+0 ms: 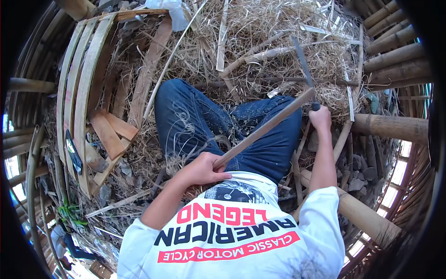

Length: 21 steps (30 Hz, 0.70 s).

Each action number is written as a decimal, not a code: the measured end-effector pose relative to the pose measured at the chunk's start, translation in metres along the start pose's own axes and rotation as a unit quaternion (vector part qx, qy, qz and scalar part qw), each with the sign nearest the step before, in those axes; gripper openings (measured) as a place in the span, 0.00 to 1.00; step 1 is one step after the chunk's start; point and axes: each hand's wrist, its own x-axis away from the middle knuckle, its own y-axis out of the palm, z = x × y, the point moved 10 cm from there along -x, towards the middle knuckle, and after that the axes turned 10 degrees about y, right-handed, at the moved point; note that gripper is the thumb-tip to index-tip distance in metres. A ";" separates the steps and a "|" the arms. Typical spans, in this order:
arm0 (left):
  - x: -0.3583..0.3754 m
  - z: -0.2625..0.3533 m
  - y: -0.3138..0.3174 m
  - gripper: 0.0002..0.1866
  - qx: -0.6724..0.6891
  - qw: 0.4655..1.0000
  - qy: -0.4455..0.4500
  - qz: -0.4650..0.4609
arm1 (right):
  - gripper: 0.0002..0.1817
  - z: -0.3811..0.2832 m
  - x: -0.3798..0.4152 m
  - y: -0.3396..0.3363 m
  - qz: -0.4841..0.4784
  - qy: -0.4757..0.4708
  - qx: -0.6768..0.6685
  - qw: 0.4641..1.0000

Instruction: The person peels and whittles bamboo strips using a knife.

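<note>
My left hand (203,168) is closed round the near end of a long bamboo strip (265,128), close to my waist. The strip slants up and right across my lap, over the jeans (274,144). In my right hand (320,117), beyond my right knee, is the dark handle of a long-bladed knife (304,63). Its blade points away from me and crosses the strip's far end in this view. Fine curled shavings (183,118) lie over my left thigh, and small bits are scattered on the jeans.
Dry shavings (269,28) cover the ground ahead. A wooden slatted frame (81,88) stands at left, with a dark sandal-like object (73,152) on it. Thick bamboo poles (390,128) run along the right. A person (65,242) is at the lower left.
</note>
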 end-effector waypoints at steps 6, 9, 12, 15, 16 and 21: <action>-0.003 -0.010 -0.026 0.25 0.011 0.997 -0.036 0.066 | 0.14 0.056 0.005 0.010 0.024 -0.004 -0.110 0.994; -0.013 -0.016 -0.026 0.23 0.077 0.989 -0.110 0.059 | 0.12 0.027 0.058 0.001 0.013 -0.058 -0.237 0.970; -0.028 -0.022 -0.019 0.19 0.167 0.980 -0.100 0.035 | 0.16 -0.011 0.108 0.001 -0.036 -0.134 -0.304 0.943; -0.029 -0.021 -0.022 0.19 0.153 0.981 -0.112 0.044 | 0.17 -0.059 0.151 0.005 -0.057 -0.226 -0.229 0.945; -0.029 -0.024 -0.023 0.18 0.145 0.983 -0.104 0.043 | 0.17 -0.074 0.163 0.013 -0.076 -0.249 -0.198 0.945; -0.025 -0.026 -0.030 0.20 0.096 0.988 -0.087 0.085 | 0.14 -0.134 0.218 0.054 -0.148 -0.371 -0.045 0.915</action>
